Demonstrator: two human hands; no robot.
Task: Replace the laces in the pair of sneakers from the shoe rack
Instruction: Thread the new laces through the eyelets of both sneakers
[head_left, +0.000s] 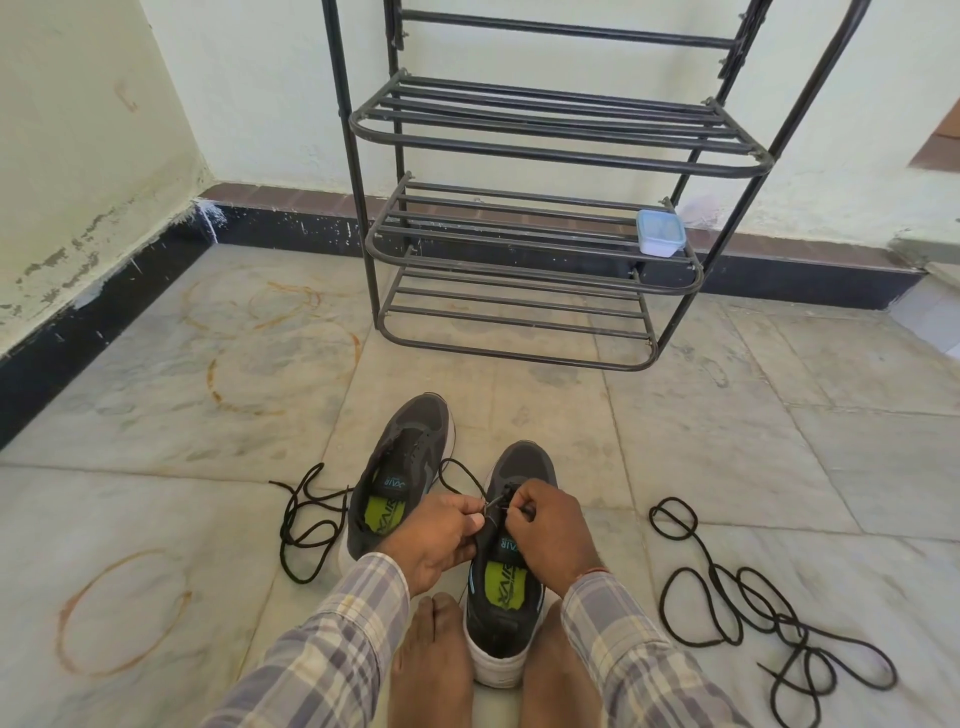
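While I sit with the near sneaker (524, 467) between my bare feet, the head view shows my left hand (441, 540) and right hand (550, 530) close together at its eyelets, both pinching the black lace (457, 475). It looks light and limp, so I'd hold it by its stiff tip.

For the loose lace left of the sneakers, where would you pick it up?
Pinch the free tip at the far-left end of the loose lace, coming from above: it lies straight on bare floor, clear of the loops, so it should pull free cleanly.
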